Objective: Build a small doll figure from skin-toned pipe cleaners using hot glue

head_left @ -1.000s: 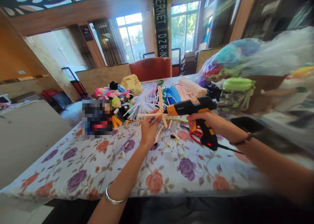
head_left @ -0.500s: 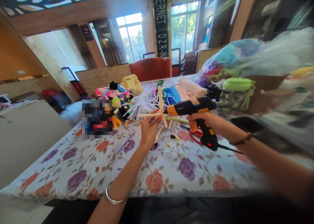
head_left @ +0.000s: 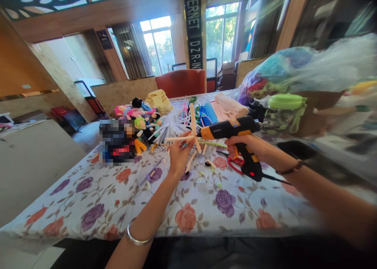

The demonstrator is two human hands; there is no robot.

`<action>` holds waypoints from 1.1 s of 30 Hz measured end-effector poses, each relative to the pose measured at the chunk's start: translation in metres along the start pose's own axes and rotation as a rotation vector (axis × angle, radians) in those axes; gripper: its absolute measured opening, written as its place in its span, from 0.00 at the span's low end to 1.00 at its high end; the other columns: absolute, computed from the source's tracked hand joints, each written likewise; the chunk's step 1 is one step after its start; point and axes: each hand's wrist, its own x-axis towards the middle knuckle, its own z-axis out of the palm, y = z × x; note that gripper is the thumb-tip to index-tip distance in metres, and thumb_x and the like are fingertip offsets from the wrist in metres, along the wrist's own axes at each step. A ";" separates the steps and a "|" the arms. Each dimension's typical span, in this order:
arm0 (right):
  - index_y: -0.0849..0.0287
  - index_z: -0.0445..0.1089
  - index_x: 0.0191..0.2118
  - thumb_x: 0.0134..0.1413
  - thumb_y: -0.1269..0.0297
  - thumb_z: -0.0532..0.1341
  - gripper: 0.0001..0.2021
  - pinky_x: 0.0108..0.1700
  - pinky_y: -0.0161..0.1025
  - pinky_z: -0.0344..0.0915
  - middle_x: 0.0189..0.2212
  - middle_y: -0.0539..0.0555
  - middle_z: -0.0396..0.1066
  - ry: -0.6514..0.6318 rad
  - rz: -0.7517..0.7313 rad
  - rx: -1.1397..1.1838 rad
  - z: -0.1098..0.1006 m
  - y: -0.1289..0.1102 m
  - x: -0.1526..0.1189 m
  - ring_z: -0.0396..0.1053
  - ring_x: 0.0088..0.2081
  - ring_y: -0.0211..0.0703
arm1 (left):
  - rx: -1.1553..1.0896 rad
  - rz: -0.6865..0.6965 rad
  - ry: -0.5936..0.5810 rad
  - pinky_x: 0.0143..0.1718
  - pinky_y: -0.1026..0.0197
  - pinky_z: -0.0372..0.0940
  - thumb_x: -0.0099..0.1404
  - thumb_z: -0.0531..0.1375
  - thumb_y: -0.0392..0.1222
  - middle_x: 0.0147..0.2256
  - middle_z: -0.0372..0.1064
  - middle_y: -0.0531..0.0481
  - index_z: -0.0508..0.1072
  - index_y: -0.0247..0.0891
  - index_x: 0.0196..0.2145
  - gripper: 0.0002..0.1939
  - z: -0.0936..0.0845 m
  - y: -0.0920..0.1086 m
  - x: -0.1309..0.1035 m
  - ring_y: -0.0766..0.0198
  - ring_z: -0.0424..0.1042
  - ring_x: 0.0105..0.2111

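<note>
Black and orange, the glue gun (head_left: 222, 130) sat nearly level in the right hand (head_left: 249, 144), fingers curled round its handle. Its long axis ran crosswise, nozzle pointing left at the joint of a pale cross (head_left: 193, 119); whether they touched, I couldn't tell. Above the floral tablecloth (head_left: 203, 200), the left hand's (head_left: 178, 154) fingertips pinched the cross near that joint, one strip almost upright, another reaching left.

On the table (head_left: 129, 206), dolls (head_left: 141, 123) are lying left of pipe cleaners (head_left: 168, 127), scissors (head_left: 229, 163) are lying partly behind the glue gun (head_left: 225, 129), a water bottle (head_left: 284, 118) is standing rightward, and a chair (head_left: 180, 83) is standing behind
</note>
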 end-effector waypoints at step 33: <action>0.60 0.65 0.15 0.46 0.61 0.59 0.13 0.28 0.37 0.58 0.15 0.51 0.64 -0.073 -0.023 -0.030 -0.012 0.002 0.004 0.60 0.20 0.36 | -0.055 -0.009 0.032 0.46 0.52 0.67 0.48 0.67 0.44 0.43 0.74 0.43 0.75 0.37 0.42 0.22 -0.001 -0.002 0.002 0.57 0.71 0.44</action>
